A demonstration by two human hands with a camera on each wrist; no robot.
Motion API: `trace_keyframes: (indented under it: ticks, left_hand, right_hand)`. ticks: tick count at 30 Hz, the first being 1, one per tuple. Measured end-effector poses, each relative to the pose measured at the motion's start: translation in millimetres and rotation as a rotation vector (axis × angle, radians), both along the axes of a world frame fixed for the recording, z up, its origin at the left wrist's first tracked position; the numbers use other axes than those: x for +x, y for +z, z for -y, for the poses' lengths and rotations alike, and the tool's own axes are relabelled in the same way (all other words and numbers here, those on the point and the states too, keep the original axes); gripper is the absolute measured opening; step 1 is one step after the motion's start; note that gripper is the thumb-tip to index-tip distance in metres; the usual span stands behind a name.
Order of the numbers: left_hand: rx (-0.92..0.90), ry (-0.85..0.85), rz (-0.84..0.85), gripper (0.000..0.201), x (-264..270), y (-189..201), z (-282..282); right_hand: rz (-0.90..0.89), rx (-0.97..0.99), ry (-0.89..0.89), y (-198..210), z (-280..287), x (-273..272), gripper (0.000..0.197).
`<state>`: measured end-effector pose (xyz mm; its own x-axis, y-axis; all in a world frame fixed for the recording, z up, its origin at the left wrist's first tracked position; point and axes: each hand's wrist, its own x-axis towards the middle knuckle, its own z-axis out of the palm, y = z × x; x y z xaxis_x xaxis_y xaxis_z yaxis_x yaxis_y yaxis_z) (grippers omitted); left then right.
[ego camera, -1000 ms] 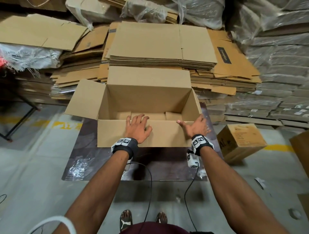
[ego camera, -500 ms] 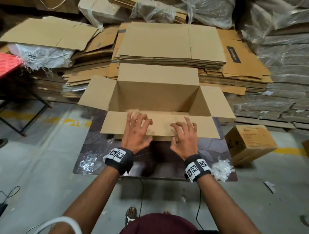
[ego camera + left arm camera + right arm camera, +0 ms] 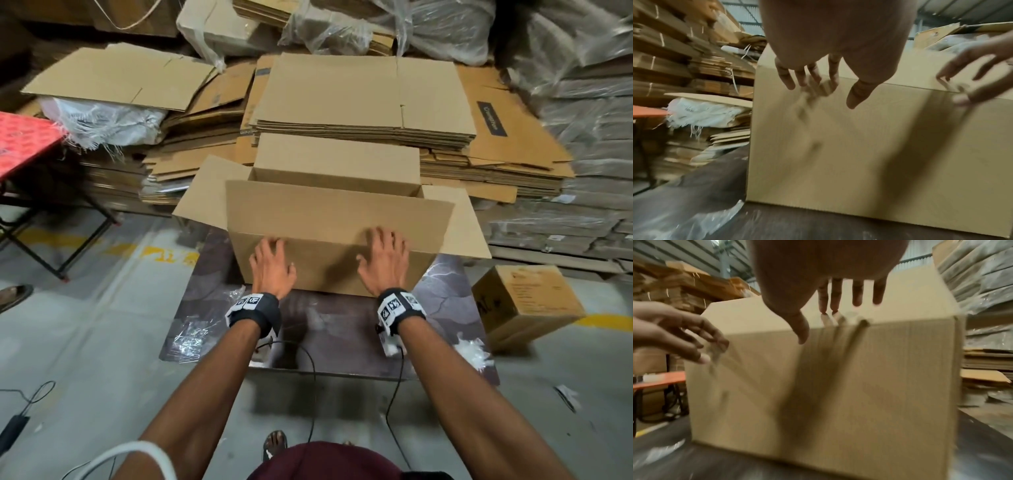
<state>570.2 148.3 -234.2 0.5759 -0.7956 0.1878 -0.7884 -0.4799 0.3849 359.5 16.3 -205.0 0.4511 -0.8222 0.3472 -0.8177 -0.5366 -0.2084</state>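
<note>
Your carton (image 3: 339, 219) stands on the tabletop (image 3: 445, 284) before you; stacked flat cardboard (image 3: 363, 99) lies behind it, a small box (image 3: 524, 301) on the floor (image 3: 85, 342) at its right.

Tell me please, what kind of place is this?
Probably a packaging warehouse: stacks of flattened cardboard cartons lie behind the open box, plastic-wrapped bundles fill the right side, and the concrete floor carries yellow marking.
</note>
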Motion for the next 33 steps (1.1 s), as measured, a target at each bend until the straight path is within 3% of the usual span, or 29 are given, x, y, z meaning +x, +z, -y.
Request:
trace_keyframes:
  ticks: [4,7,11,15,19,22,25,28,30,33]
  left_hand:
    - [-0.062,0.199,-0.245,0.072,9.8,-29.9,-9.8]
    - [-0.237,0.422,-0.487,0.097,24.3,-31.2,-11.7]
    - [-0.268,0.481,-0.716,0.130,45.2,-26.0,-3.3]
    - [-0.233,0.470,-0.797,0.135,59.1,-38.2,3.4]
    - [-0.252,0.461,-0.808,0.145,63.8,-42.1,-1.3]
    - [-0.270,0.468,-0.680,0.136,56.8,-16.3,-3.1]
    - [-0.353,0.442,-0.547,0.119,60.5,15.9,1.5]
    - [-0.388,0.409,-0.481,0.107,65.1,38.4,8.8]
    - [-0.348,0.395,-0.467,0.100,66.5,46.8,16.0]
    - [-0.245,0.327,-0.476,0.082,68.3,51.2,22.4]
  right_hand:
    - [0.107,0.146,-0.027,-52.4,-17.5,-26.7,0.075]
    - [0.457,0.237,-0.309,-68.8,-10.1,-37.6,0.073]
    - [0.812,0.478,-0.626,-69.5,23.8,-48.0,0.107]
    - [0.764,0.714,-0.597,-84.4,53.7,-65.1,0.112]
    - [0.752,0.690,-0.521,-88.3,56.2,-72.0,0.112]
    - [0.813,0.573,-0.536,-71.2,53.2,-73.8,0.112]
    - [0.873,0.466,-0.501,-23.9,53.3,-68.8,0.090]
    - [0.915,0.420,-0.467,16.1,55.8,-68.5,0.081]
    - [0.845,0.442,-0.482,36.5,58.4,-66.8,0.081]
    - [0.579,0.549,-0.464,53.9,63.5,-62.7,0.080]
